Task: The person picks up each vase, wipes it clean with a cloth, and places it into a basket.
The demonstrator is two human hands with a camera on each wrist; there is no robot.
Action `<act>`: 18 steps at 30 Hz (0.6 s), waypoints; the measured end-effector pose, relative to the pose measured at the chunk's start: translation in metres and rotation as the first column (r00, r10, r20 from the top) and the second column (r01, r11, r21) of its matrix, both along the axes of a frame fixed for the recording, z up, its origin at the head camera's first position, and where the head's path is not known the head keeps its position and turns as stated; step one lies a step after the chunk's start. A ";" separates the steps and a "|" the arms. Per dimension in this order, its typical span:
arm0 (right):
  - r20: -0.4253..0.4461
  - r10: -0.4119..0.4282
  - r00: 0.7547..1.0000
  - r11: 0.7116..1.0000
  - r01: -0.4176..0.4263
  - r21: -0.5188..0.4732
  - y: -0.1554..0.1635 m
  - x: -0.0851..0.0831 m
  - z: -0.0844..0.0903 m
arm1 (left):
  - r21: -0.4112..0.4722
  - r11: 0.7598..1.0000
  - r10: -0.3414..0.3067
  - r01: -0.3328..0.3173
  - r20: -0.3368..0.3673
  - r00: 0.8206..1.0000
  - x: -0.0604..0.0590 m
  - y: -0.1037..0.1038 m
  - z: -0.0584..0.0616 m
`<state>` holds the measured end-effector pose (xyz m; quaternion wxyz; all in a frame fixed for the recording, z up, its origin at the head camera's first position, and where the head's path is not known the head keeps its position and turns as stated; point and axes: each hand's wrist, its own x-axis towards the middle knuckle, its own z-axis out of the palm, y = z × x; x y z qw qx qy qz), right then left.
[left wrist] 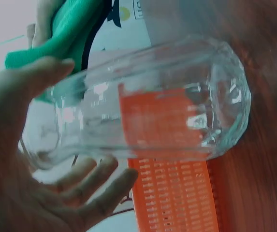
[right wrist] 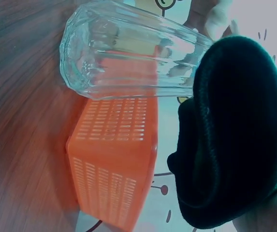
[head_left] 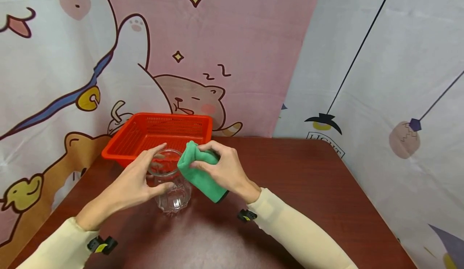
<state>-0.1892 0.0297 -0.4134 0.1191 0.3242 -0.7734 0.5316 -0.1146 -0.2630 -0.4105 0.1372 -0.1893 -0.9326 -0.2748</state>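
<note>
Glass (head_left: pixel 170 188) first: we see a clear, ribbed tumbler standing upright on the dark wooden desk (head_left: pixel 308 188), just in front of the orange basket (head_left: pixel 159 134). Our left hand (head_left: pixel 139 180) wraps it, thumb against the near side and fingers laid over the rim, so that hand is clamped on the glass. From the left wrist view the glass (left wrist: pixel 167 111) fills the picture, thumb on one side of the mouth and fingers (left wrist: pixel 94 188) spread on the other, with the basket's orange mesh (left wrist: pixel 177 198) showing through and beyond it.

Right beside the rim, we have a green cloth (head_left: pixel 199 172) bunched up in our right hand (head_left: pixel 221 168), the fingers curled round it and pinching the top fold. Cloth and glass look close enough to touch at the rim, though we cannot tell for sure. In the right wrist view the cloth (right wrist: pixel 235 135) reads as a dark rolled bundle next to the mouth of the glass (right wrist: pixel 128 53), and the basket (right wrist: pixel 114 164) sits behind.

Both hands are close together, meeting over the glass. Cream sleeves (head_left: pixel 301 228) cover both forearms. Behind the desk hangs a cartoon cat backdrop (head_left: pixel 145 51) in pink and white.
</note>
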 end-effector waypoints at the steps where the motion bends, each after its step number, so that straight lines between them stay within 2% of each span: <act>1: 0.001 -0.002 1.000 1.000 0.002 -0.001 0.000 0.000 -0.001 | 0.005 1.000 0.023 -0.023 -0.004 1.000 0.000 0.002 -0.001; 4: 0.003 -0.007 1.000 1.000 0.007 -0.003 0.001 -0.002 -0.002 | 0.020 0.996 0.088 -0.087 -0.011 0.996 0.001 0.008 -0.002; 8: 0.003 -0.007 1.000 1.000 0.007 -0.001 0.003 -0.003 -0.003 | 0.040 0.992 0.124 -0.123 -0.028 0.992 0.001 0.013 -0.003; 13: 0.000 -0.012 1.000 1.000 0.012 0.006 0.004 -0.004 -0.003 | 0.064 0.992 0.112 -0.109 -0.052 0.992 0.001 0.015 -0.004; 18: 0.003 -0.020 1.000 1.000 0.020 0.011 0.006 -0.003 -0.004 | 0.072 0.993 0.092 -0.089 -0.040 0.995 0.001 0.013 -0.003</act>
